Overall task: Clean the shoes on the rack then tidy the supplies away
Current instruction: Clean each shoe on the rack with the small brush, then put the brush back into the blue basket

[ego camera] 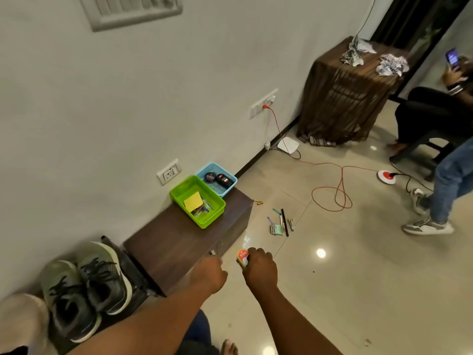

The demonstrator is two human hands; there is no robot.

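- The floor [358, 265] is pale glossy tile showing ceiling-light glare; a light grey wall [102, 111] runs along the left with a dark skirting at its foot.
- A low dark-brown cabinet [179, 242] stands against the wall and serves as the worktop.
- Two plastic baskets sit on its far end, touching: a green basket [179, 194] holding a yellow pad and some thin sticks, and a blue basket [204, 169] behind it holding two dark round tins [210, 177].
- Two grey-green shoes [84, 285] with black laces lie side by side on a dark rack [133, 275] just left of the cabinet, toes toward the camera.
- The right hand [259, 269] has its fingers curled round a shoe brush [242, 257] with an orange-and-white top, held above the floor just beside the cabinet's near corner.
- The left hand [210, 274] is at the cabinet's front edge near a small knob; it is blurred and I cannot tell how its fingers lie.
- A small scatter of pens and cards [280, 222] lies on the floor right of the cabinet.
- Two wall sockets [169, 172] are visible; an orange cable [332, 196] runs from the farther one, looping across the floor to a round red-and-white unit [386, 176].
- A brown-draped stand [345, 98] in the corner carries two crumpled cloths.
- Two other people are at the right edge, one seated with a phone, one standing in jeans and sneakers.
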